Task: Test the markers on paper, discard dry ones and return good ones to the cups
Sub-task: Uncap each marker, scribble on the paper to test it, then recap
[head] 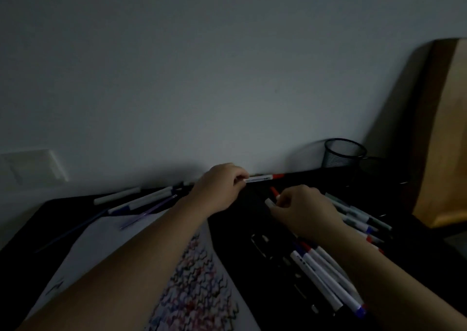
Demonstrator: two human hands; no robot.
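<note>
The scene is dim. My left hand (219, 189) pinches a white marker with a red end (262, 178), held level and pointing right near the wall. My right hand (304, 210) grips a second white marker with a red tip (272, 196), its tip angled up and left. A white paper (111, 244) covered with coloured squiggles (199, 287) lies under my left forearm. A black mesh cup (343, 153) stands at the back right, with a second dark cup (372, 168) beside it, hard to make out.
Several markers lie at the back left (141, 200). More markers lie in piles on the right (358, 217) and at the near right (328, 280). The table top (35, 229) is black. A wooden board (449, 133) leans at the far right.
</note>
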